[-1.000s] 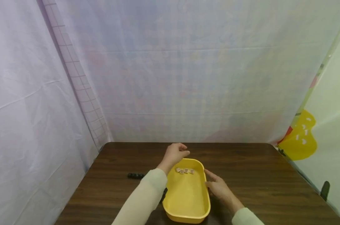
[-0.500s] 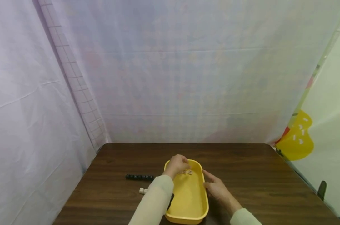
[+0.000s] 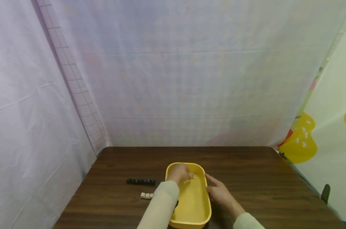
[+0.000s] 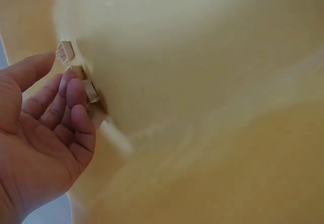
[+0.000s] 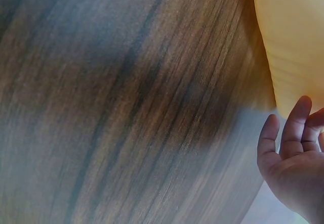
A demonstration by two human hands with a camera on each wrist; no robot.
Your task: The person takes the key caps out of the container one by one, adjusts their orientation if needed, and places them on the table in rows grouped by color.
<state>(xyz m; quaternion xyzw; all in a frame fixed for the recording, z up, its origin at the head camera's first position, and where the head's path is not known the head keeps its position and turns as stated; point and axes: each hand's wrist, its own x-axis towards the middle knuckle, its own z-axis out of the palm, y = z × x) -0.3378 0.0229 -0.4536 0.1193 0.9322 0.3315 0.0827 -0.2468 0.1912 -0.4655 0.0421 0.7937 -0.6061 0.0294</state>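
Note:
A yellow plastic tub [image 3: 191, 206] stands lengthwise on the dark wooden table. My left hand [image 3: 178, 173] reaches inside its far end. Several small pale keycaps [image 4: 65, 51] lie there along the wall, hollow undersides partly showing. In the left wrist view, the left fingers [image 4: 76, 92] bend right at the keycaps, overlapping some of them, while the thumb stands apart. One keycap [image 3: 192, 176] shows just right of this hand in the head view. My right hand [image 3: 221, 192] rests against the tub's right outer side, its fingers [image 5: 296, 125] extended along the wall.
Left of the tub, a row of black keycaps [image 3: 141, 181] lies on the table [image 3: 247, 178]. Nearer, a short row of white keycaps [image 3: 147, 195] is partly covered by the left sleeve [image 3: 161, 203]. Pale curtains [image 3: 190, 79] hang behind the table.
My left hand has lowered from above the tub's far rim into the tub, down to the keycaps. The right hand stays at the tub's side. The white keycaps have come into view.

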